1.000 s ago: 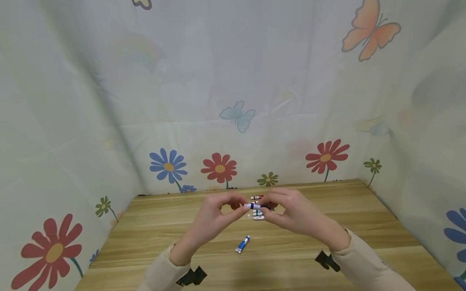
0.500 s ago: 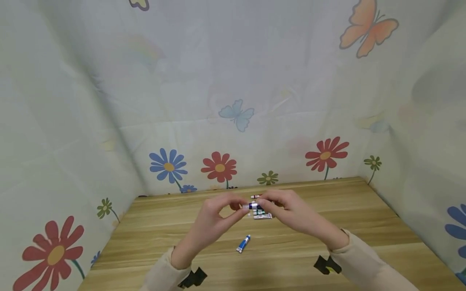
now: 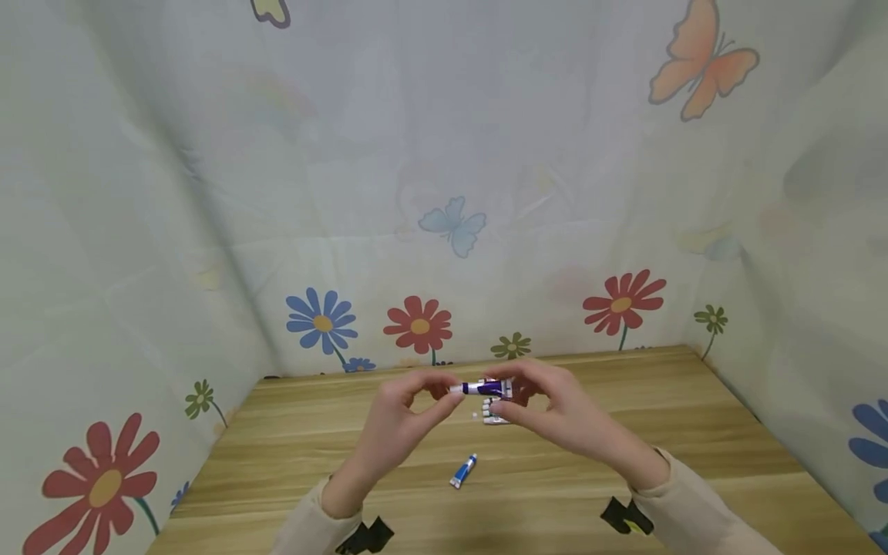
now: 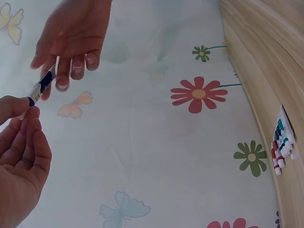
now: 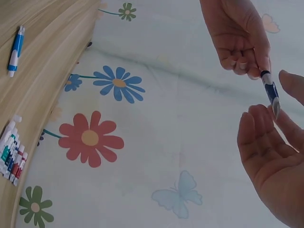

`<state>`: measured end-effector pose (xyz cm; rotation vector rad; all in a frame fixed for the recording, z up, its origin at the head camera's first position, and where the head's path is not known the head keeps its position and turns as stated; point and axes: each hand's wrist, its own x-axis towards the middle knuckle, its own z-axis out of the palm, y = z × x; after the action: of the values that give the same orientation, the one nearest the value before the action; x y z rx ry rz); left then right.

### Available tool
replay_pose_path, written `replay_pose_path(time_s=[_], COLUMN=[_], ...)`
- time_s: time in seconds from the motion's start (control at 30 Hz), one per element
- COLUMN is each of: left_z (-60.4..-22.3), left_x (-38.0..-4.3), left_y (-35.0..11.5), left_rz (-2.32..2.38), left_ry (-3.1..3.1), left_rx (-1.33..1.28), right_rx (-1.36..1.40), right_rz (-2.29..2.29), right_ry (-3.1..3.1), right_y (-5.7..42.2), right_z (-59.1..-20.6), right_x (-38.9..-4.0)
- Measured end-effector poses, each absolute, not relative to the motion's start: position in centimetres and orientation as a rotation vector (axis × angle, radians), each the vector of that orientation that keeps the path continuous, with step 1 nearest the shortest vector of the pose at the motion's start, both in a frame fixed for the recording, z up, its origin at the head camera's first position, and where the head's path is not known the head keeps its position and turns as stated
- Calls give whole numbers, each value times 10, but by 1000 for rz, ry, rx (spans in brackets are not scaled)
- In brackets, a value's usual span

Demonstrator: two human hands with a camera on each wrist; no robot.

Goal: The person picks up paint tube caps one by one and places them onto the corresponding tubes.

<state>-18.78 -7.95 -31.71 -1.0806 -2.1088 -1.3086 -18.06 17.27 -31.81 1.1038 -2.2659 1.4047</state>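
Note:
A small purple-and-white paint tube (image 3: 489,388) is held level above the table. My left hand (image 3: 405,408) pinches its white cap end between thumb and forefinger. At the tube's flat tail, my right hand (image 3: 565,405) has its thumb lifted away. In the right wrist view, the relaxed fingers (image 5: 259,135) of that hand lie right at the tail. Below the hands, a blue paint tube (image 3: 463,471) lies alone on the wooden table (image 3: 333,455). Several more paint tubes (image 4: 283,140) lie side by side farther back, partly hidden by my right hand in the head view.
A tiny white piece (image 3: 475,415) lies just left of the row of tubes. Behind the table and along both sides hangs a pale curtain (image 3: 347,154) printed with flowers and butterflies. Black straps (image 3: 365,535) hang by both sleeves.
My right hand's fingers have moved off the tube's body toward its tail and the thumb has spread away, showing more of the purple tube. My left hand has shifted slightly left, still pinching it.

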Motion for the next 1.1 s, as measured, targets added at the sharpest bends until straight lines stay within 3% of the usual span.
replay_pose_path(time_s=[0.3, 0.7, 1.1], left_z=[-320, -321, -322], left_x=[-187, -184, -183], left_y=[-88, -89, -85], left_rz=[-1540, -1518, -1206], left_ry=[-2171, -2207, -2107], left_rx=[-1015, -1022, -1171], right_rx=[1194, 1200, 1022], right_rz=[1163, 1169, 1663], right_ry=[-1971, -2005, -2251], right_y=[174, 174, 176], right_z=[-328, -329, -326], right_x=[-184, -182, -176])
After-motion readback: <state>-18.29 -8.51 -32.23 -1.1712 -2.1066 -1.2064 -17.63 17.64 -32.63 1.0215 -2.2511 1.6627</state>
